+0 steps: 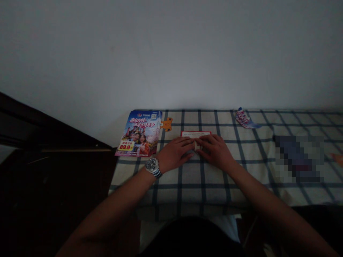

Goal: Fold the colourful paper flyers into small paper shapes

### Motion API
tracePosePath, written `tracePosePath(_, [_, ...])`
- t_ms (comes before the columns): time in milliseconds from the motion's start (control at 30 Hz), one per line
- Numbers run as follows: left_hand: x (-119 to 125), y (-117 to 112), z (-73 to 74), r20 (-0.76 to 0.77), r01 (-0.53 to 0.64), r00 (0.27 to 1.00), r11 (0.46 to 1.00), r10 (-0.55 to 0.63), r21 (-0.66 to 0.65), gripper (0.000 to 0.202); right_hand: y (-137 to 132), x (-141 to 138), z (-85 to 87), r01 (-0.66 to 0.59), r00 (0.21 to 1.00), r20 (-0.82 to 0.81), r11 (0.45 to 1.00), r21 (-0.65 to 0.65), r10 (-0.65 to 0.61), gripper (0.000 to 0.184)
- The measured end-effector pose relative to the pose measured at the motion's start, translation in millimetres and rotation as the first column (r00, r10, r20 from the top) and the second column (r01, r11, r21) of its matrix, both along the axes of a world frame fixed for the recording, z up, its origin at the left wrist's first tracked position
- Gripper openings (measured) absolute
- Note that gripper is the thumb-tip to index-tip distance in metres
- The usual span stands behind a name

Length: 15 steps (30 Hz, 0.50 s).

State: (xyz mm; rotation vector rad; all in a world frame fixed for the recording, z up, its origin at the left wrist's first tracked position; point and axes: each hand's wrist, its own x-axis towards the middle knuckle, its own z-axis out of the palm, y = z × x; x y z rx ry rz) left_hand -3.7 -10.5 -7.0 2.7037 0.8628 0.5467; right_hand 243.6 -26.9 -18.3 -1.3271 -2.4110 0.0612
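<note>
A small sheet of paper [193, 134] with a red edge and printed lines lies on the checked cloth, mostly covered by my hands. My left hand [175, 151], with a metal watch at the wrist, holds its left part, fingers on top and thumb nearer me. On the right part my right hand [217, 151] has its fingers bent, the thumb close to the near edge. Between the fingertips a pale, seemingly folded bit of the paper shows. How the paper runs under the fingers is hidden.
A stack of colourful flyers [139, 134] lies left, beside an orange bear-shaped figure [166, 124]. A crumpled or folded flyer piece [245, 119] rests at the back right. Further right is a blurred-out dark object [298, 159]. A wall [171, 53] rises behind the checked cloth [171, 189].
</note>
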Motion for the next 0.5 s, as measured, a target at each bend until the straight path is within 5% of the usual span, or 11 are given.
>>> tracePosePath(500, [-6.7,-4.6,-2.3,-0.141,0.032,0.990,0.997,-0.021,0.076,0.039,-0.9,0.7,-1.7,0.002,1.000,-0.018,1.000,-0.010,-0.002,0.049])
